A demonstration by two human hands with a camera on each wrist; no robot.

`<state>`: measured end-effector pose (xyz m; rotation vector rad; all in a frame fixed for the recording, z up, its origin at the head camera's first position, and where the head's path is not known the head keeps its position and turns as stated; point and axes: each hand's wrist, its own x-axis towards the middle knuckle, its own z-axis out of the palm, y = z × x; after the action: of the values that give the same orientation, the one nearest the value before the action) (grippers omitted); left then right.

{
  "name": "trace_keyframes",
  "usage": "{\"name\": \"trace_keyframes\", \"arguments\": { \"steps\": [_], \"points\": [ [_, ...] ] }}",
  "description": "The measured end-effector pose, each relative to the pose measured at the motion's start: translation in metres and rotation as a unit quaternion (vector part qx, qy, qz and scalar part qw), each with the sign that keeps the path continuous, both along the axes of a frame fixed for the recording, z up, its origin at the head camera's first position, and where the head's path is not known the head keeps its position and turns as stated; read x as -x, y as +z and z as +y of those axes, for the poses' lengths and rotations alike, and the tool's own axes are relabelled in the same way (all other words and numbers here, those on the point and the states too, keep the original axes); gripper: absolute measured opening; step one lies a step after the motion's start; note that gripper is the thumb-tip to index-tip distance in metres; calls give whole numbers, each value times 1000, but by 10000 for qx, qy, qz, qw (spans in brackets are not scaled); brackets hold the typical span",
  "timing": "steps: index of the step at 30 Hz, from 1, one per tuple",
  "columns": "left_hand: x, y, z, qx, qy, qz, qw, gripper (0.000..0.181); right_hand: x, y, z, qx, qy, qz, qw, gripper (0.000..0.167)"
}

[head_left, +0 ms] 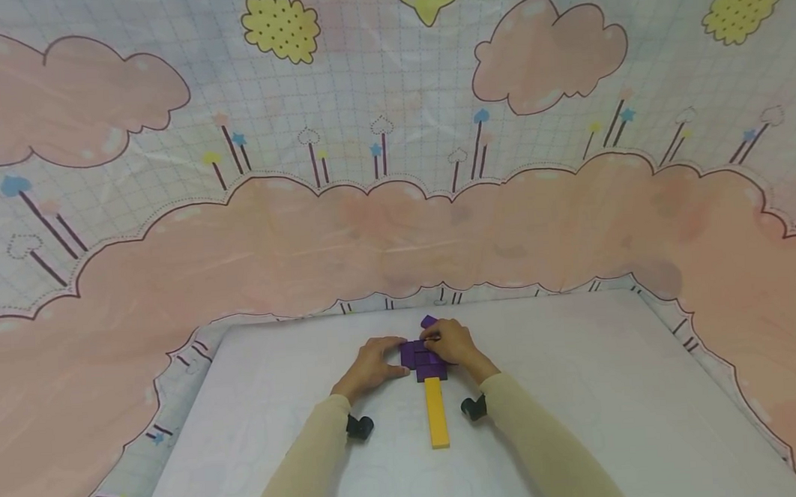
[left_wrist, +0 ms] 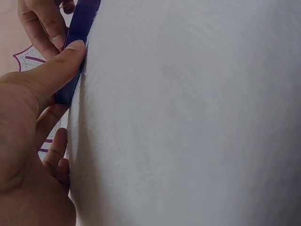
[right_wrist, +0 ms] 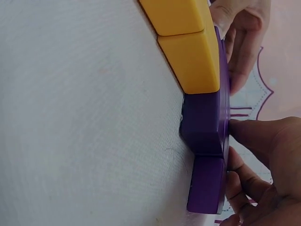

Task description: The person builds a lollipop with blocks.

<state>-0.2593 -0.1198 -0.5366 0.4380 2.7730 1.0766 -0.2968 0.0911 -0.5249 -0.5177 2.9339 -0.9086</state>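
Several purple blocks lie side by side in a flat cluster on the white table. My left hand holds the cluster's left block, its thumb at the near corner and forefinger at the far one. My right hand has its curled fingers and thumb on a purple block at the cluster's right side, partly covering it. In the right wrist view, the right thumb touches the purple top. A yellow strip made of blocks runs from the cluster's near edge toward me.
Another purple block sits just beyond the cluster, by the right fingers. The white tabletop spreads around the blocks. A patterned cloth with clouds hangs behind and at the sides. Dark wrist cameras are on both sleeves.
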Motion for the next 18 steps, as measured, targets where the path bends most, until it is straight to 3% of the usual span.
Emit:
{"name": "trace_keyframes", "arguments": {
  "steps": [11,18],
  "points": [
    [5,-1,-2,-51,-52,101,9999,60,2,0,0,212,-165,-161,9995,17],
    [7,-1,-4,-75,-131,215,9997,60,2,16,2,895,-333,-122,9954,16]
  ]
}}
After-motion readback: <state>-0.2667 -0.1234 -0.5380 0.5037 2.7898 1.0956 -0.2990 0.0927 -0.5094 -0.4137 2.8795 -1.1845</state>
